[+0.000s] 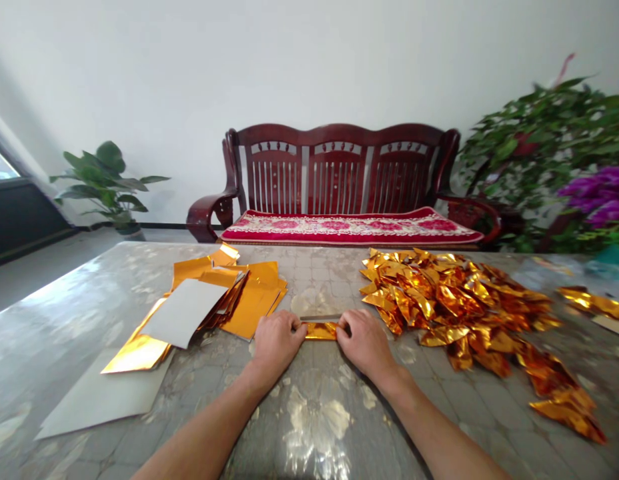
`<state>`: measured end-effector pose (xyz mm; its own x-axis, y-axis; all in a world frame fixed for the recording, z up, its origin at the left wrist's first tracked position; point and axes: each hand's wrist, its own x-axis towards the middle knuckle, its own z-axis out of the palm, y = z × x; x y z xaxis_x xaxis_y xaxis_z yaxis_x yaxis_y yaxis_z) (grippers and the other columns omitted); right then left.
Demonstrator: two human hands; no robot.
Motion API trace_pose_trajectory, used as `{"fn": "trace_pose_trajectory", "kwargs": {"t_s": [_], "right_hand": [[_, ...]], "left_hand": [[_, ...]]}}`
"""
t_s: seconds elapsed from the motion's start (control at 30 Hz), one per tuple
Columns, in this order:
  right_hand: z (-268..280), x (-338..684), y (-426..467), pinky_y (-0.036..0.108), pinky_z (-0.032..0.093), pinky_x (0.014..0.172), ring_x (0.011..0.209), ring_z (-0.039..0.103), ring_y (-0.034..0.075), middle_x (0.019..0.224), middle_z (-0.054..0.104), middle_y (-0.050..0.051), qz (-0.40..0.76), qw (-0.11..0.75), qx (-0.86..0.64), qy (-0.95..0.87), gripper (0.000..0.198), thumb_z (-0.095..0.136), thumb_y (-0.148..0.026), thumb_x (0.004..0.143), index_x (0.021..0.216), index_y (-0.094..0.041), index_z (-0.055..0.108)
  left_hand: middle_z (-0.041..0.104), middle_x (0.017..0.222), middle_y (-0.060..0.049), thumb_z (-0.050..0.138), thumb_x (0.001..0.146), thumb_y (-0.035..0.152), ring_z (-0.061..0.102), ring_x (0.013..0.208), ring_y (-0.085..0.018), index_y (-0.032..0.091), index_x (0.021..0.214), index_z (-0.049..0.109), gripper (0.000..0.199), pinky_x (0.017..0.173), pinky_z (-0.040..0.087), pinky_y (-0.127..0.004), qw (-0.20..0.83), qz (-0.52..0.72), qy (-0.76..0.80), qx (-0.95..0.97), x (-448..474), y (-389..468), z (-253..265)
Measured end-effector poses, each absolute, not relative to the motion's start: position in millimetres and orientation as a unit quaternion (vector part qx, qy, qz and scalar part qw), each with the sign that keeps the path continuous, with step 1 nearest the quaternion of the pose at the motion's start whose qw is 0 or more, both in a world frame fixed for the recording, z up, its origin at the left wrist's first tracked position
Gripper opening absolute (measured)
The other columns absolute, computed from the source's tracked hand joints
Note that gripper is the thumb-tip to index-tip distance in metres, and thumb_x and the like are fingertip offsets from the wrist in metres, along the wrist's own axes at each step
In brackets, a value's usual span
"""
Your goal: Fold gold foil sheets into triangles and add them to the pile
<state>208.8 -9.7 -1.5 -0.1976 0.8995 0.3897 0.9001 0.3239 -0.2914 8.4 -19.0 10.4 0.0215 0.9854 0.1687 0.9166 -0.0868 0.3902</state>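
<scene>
A narrow folded strip of gold foil paper (321, 331) lies crosswise near the middle of the table, between my two hands. My left hand (278, 339) grips its left end, fingers curled and thumb pressed in. At the other end my right hand (365, 339) pinches the strip the same way. Loose gold foil sheets (252, 303) are spread in a pile to the left, with a pale sheet (187, 310), grey side up, on top. On the right sits a heap of folded gold foil pieces (449, 293), several of them trailing toward the near right.
The table (319, 433) has a glossy, flower-patterned cover. Clear plastic (549, 272) and another gold piece (594, 303) lie at the right edge. Beyond the table stands a dark wooden bench (334, 180) with a red cushion, potted plants (107, 180) to either side.
</scene>
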Motion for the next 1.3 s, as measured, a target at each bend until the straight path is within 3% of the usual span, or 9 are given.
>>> {"fn": "trace_pose_trajectory", "kwargs": {"t_s": [0.8, 1.3], "right_hand": [[-4.1, 207.9, -10.6, 0.030, 0.032, 0.071, 0.080, 0.051, 0.019, 0.074, 0.061, 0.002, 0.004, 0.249, -0.582, -0.774, 0.016, 0.055, -0.012, 0.080, 0.068, -0.022, 0.049], [-4.1, 209.2, -12.1, 0.031, 0.033, 0.076, 0.087, 0.052, 0.021, 0.085, 0.064, 0.003, 0.004, 0.251, -0.602, -0.758, 0.008, 0.060, -0.017, 0.082, 0.075, -0.022, 0.058]], "left_hand": [[0.069, 0.079, -0.001, 0.063, 0.083, 0.042, 0.062, 0.078, -0.018, 0.022, 0.070, 0.067, 0.024, 0.066, 0.031, -0.029, 0.069, 0.176, 0.688, 0.701, 6.8, -15.2, 7.9], [0.066, 0.087, -0.002, 0.069, 0.083, 0.039, 0.060, 0.085, -0.018, 0.022, 0.079, 0.067, 0.017, 0.074, 0.036, -0.028, 0.063, 0.196, 0.663, 0.720, 2.2, -17.6, 7.6]]}}
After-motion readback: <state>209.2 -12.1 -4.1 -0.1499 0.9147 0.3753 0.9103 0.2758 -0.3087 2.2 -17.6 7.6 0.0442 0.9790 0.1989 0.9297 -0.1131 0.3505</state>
